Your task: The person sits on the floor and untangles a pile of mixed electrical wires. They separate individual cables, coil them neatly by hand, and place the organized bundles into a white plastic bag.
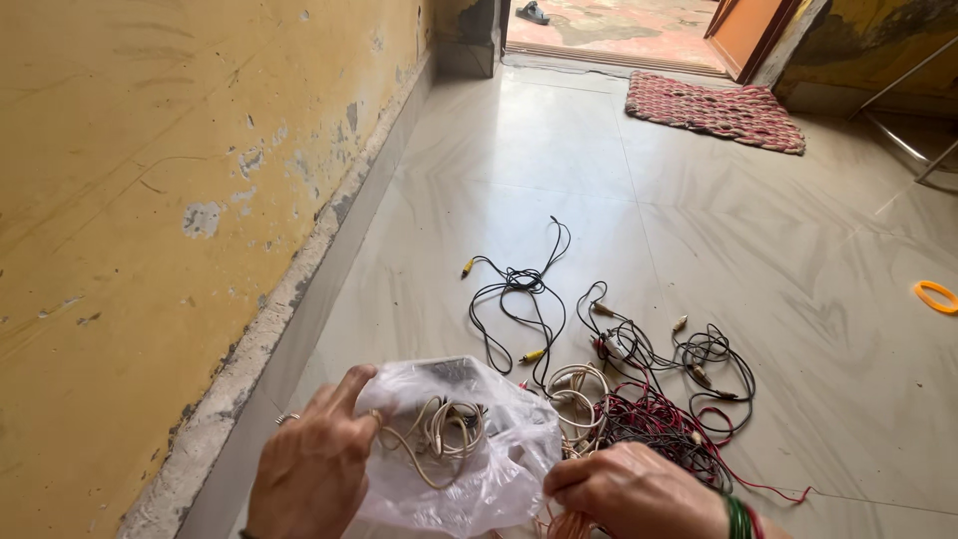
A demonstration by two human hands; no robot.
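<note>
A clear plastic bag with cream cable is seen; black cables, red wires, a yellow wall.

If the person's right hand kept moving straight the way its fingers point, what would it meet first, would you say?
The right hand points leftward, its fingers pinching the clear crumpled plastic bag. Going straight on, it would probably press first into that bag, then the coiled beige cable inside it, though depth is hard to judge.
</note>
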